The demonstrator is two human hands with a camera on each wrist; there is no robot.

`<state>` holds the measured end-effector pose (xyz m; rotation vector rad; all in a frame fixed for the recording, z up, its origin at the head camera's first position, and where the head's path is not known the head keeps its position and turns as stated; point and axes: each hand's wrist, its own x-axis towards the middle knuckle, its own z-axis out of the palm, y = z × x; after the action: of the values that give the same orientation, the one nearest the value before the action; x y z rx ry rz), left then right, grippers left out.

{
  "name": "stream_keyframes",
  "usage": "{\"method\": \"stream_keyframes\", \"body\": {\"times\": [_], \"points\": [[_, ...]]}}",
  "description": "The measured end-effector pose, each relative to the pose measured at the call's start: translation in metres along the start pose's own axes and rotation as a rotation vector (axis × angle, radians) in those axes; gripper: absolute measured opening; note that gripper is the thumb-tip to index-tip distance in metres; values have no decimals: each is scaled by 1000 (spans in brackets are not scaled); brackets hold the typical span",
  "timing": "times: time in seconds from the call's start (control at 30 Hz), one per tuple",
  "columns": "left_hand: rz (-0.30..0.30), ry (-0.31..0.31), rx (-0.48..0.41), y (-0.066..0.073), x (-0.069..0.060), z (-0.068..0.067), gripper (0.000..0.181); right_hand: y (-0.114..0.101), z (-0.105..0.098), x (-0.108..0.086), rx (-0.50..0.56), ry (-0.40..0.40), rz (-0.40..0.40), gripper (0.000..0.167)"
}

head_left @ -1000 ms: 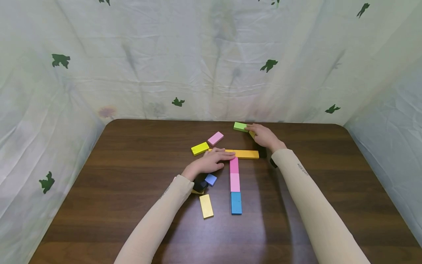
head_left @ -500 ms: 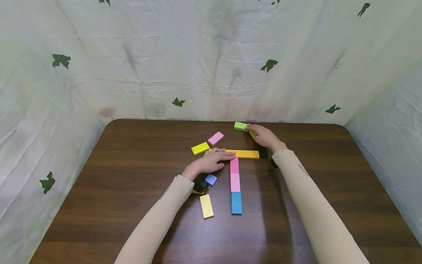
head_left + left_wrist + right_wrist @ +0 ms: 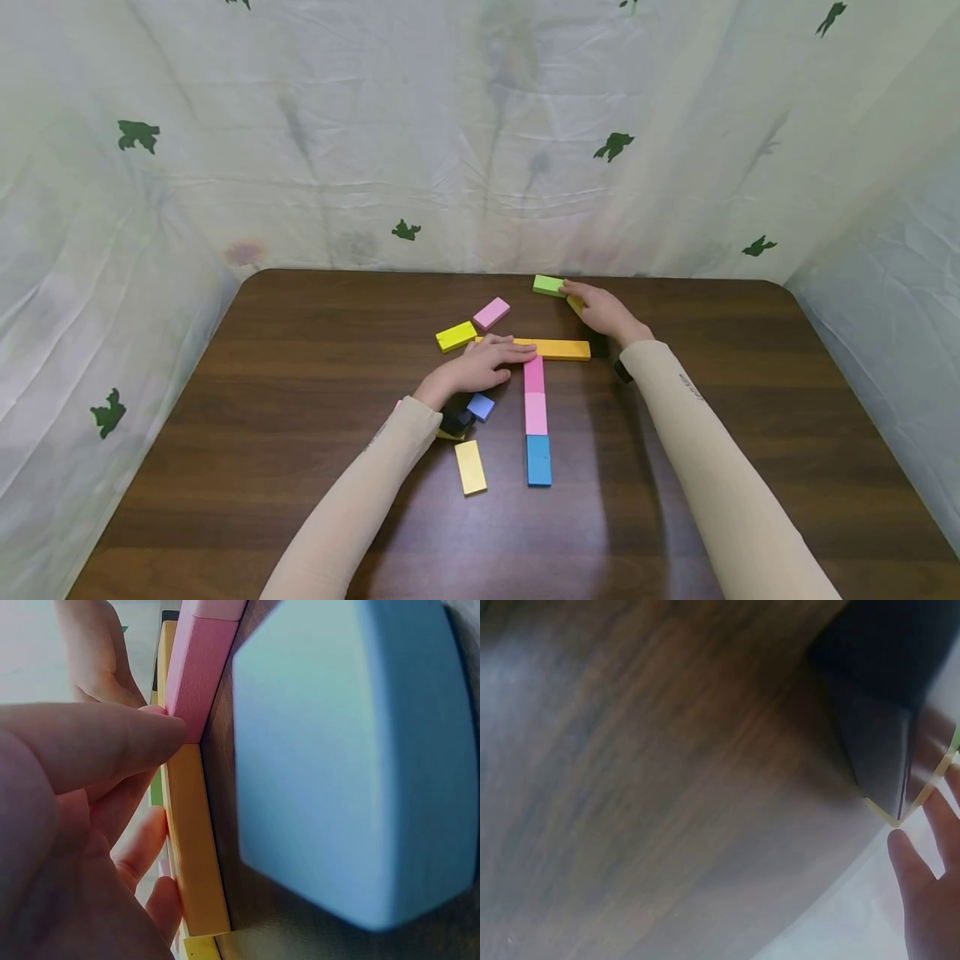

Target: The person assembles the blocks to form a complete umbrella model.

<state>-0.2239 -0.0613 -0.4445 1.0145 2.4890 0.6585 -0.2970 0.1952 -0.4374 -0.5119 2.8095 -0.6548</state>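
My left hand (image 3: 487, 364) lies with fairly straight fingers against an orange block (image 3: 562, 349), near where it meets the top of a pink block (image 3: 533, 375). In the left wrist view the thumb reaches to that pink-orange joint, while other fingertips touch the orange block (image 3: 195, 832). Farther back, my right hand (image 3: 600, 310) rests its extended fingertips at a light green block (image 3: 548, 286) and over a yellow block (image 3: 575, 305), mostly covered. The right wrist view shows the thumb beside that yellow block's thin edge and a black block (image 3: 870, 742) in front.
Below the pink block run a second pink block (image 3: 536, 414) and a blue block (image 3: 538, 461). Loose blocks lie leftward: pink (image 3: 491, 313), yellow (image 3: 455, 337), small blue (image 3: 480, 407), pale yellow (image 3: 470, 468). The curtain stands behind the table's (image 3: 337, 333) far edge.
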Motion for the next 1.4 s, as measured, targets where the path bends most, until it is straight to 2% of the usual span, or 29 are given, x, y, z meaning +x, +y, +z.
{"method": "stream_keyframes", "body": {"times": [0.57,1.4], "points": [[-7,8,5,0,-1,0,50,2,0,0,-26,-4,-30,49],[-10,7,-3,1,0,2,50,7,1,-2,17,-5,-51,52]]}}
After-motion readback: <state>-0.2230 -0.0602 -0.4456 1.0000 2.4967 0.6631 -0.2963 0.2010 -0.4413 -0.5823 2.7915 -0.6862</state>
